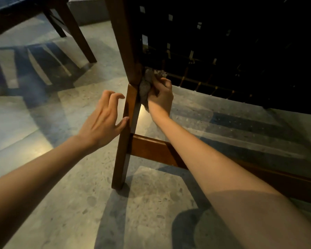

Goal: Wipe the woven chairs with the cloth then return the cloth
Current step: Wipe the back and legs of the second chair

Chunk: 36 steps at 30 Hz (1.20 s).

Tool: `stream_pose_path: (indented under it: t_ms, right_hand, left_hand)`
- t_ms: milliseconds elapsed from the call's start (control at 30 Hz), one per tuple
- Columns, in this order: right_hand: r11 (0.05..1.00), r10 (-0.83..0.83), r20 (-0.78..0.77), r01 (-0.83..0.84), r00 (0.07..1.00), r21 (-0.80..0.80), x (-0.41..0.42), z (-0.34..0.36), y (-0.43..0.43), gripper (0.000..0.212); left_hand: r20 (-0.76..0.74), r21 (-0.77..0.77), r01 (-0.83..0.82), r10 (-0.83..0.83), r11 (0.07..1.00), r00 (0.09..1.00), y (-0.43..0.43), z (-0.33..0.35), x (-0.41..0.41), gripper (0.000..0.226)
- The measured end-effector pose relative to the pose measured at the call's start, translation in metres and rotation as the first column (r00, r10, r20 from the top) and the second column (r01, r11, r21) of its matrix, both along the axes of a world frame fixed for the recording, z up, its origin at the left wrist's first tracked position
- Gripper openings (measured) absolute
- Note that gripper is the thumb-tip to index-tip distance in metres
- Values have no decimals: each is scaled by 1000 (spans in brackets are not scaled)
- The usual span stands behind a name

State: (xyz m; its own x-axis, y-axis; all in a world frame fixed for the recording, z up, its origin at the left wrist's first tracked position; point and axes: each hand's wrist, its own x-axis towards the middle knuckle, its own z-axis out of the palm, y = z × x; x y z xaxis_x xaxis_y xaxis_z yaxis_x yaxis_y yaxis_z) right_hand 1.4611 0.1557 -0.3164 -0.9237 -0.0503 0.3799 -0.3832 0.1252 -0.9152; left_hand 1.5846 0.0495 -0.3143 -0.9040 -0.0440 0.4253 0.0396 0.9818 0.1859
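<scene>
- Cloth (145, 87) bunched in right hand (161, 97), pressed at joint where chair leg (123, 141) meets woven seat (223, 51), underside corner.
- Step in hand, as judged: wiping frame/weave corner. Best w/ short firm strokes along the wood, then up into weave gaps; keep cloth wadded so a fresh face can be turned out.
- Left hand (101, 121) steadying: thumb touching leg's outer edge, fingers (113, 97) spread & arched, tips just off the wood, holding nothing.
- Right fingers curled tight round cloth, knuckles up, wrist bent back toward body; forearm passing over lower crossbar (151, 151).
- Both arms extended fwd & down, approx. level either side of leg.
- Second chair (68, 24) top left, well apart, on stone floor (61, 203); prob. still to do. Return spot for cloth not in view.
</scene>
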Motion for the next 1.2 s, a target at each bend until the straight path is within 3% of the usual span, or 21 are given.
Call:
stream_pose_path:
  t_ms: [133,233,433,533,633,733,833,900,967,1000,1100,1200]
  right_hand:
    - [994,101,56,-103,993,25,21,-9,12,39]
    - [996,83,38,-85,996,39,38,-16,16,33]
    - [993,119,203,-114,972,-37,23,6,4,50]
    - [992,105,230,-119,967,48,33,2,8,48]
    - [959,185,283,-236,941,156,45,-2,29,43]
    - [926,265,148,-294,953,235,65,11,55,43]
    - [929,223,-240,-131,945,347,85,41,73,45]
    - [913,187,-521,48,833,406,88,71,80,45]
    - [879,158,-694,221,703,423,81,103,81,43]
    - [849,154,-719,282,678,448,76,117,79,41]
    - [698,220,-484,210,847,685,63,141,66,45]
    - [545,268,-354,162,896,823,53,138,54,50]
  left_hand:
    - [88,300,35,-64,953,994,5,10,-2,75]
    - [105,477,-26,-27,878,994,5,19,-7,85]
    - [83,584,-53,5,810,997,2,23,-13,78]
    - [57,608,-32,-3,793,998,6,25,-12,73]
    - [33,607,-16,-5,795,999,11,25,-11,68]
    - [91,592,-55,1,804,996,6,27,-11,74]
    - [174,540,-114,22,834,984,2,35,-8,74]
    - [164,518,-129,50,845,985,5,44,-7,67]
    - [131,505,-125,68,854,989,11,55,-7,63]
    - [113,509,-126,79,851,990,13,60,-7,64]
    - [37,574,-106,103,812,994,20,76,-7,65]
    - [-27,628,-57,95,776,995,28,85,-4,66]
